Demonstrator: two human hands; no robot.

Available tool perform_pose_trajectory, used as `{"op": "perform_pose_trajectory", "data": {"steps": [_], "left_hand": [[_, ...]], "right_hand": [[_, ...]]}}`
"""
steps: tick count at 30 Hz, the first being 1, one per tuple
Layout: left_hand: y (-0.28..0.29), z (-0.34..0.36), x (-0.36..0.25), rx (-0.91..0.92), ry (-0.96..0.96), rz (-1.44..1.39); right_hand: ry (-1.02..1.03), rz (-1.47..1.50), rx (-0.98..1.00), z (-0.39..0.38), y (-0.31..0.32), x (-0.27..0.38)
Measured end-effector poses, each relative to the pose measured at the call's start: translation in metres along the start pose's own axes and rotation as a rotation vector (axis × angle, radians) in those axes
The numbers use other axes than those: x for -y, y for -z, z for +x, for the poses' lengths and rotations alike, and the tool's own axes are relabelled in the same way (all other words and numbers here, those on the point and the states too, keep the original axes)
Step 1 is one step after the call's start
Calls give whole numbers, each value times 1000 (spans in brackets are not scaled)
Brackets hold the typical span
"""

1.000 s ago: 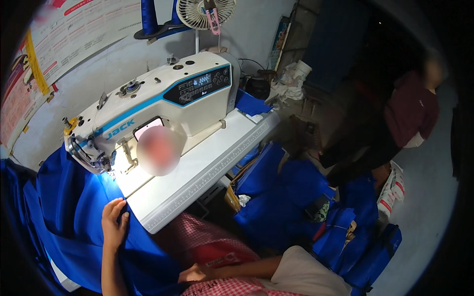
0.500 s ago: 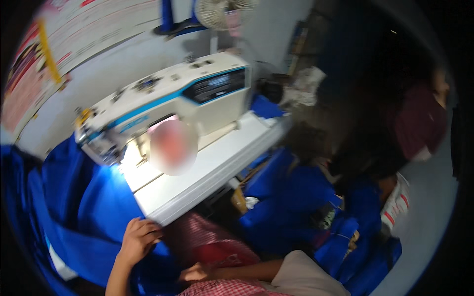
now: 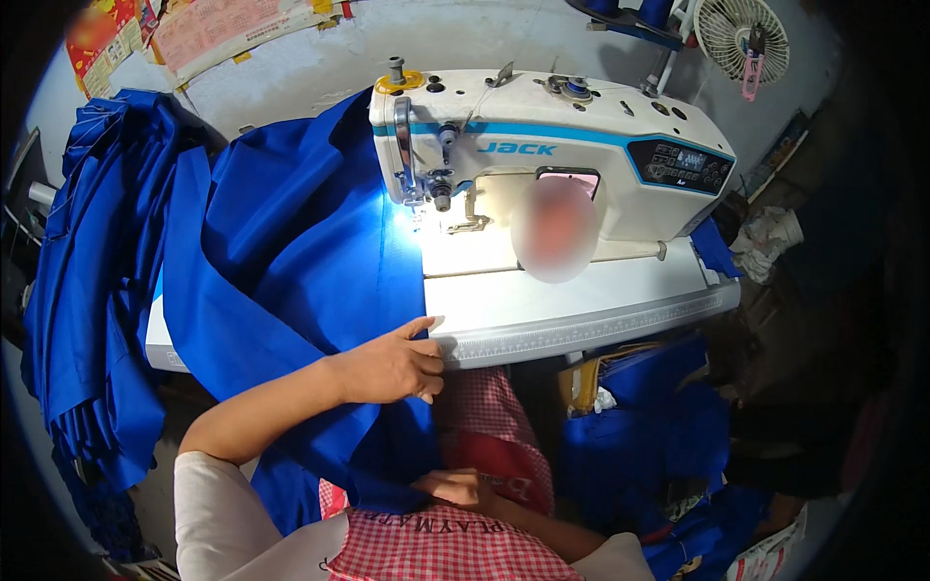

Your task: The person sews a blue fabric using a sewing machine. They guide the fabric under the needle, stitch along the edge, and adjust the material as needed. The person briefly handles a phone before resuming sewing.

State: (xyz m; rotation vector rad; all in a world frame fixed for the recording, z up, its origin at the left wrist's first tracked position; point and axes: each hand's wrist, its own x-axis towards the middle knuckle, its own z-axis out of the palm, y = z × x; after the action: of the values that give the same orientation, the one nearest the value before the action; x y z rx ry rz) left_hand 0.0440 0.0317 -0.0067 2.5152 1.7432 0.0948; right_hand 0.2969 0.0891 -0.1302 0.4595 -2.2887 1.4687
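A wide piece of blue cloth (image 3: 300, 252) lies over the left part of the sewing table and hangs down over my lap. Its right edge passes by the lit needle area of a white sewing machine (image 3: 581, 145). At the table's front edge my left hand (image 3: 395, 366) rests on the cloth near that edge, the index finger stretched out and the other fingers curled on the fabric. Lower down, over my checked apron (image 3: 436, 547), my right hand (image 3: 457, 487) closes on the hanging cloth's edge; the cloth covers part of its fingers.
More blue cloth (image 3: 97, 290) hangs in folds at the left. A phone (image 3: 581, 180) leans against the machine. Blue pieces (image 3: 639, 436) are heaped below the table's right side. A small fan (image 3: 741, 44) and thread spools (image 3: 654, 12) are at the upper right.
My view has swung left, so the machine appears farther right and the cloth stack at left shows fully. My left hand stays at the cloth by the table edge; my right hand stays low.
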Motion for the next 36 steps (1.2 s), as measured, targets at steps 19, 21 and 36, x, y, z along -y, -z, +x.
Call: {"op": "perform_pose_trajectory", "data": {"steps": [19, 21, 36], "left_hand": [[-24, -15, 20, -512, 642, -134], [-20, -19, 12, -453, 598, -132], [-15, -20, 69, -434, 600, -213]], "right_hand": [[-56, 165, 104, 6, 14, 7], [-63, 179, 102, 6, 12, 5], [-20, -107, -52, 44, 10, 6]]}}
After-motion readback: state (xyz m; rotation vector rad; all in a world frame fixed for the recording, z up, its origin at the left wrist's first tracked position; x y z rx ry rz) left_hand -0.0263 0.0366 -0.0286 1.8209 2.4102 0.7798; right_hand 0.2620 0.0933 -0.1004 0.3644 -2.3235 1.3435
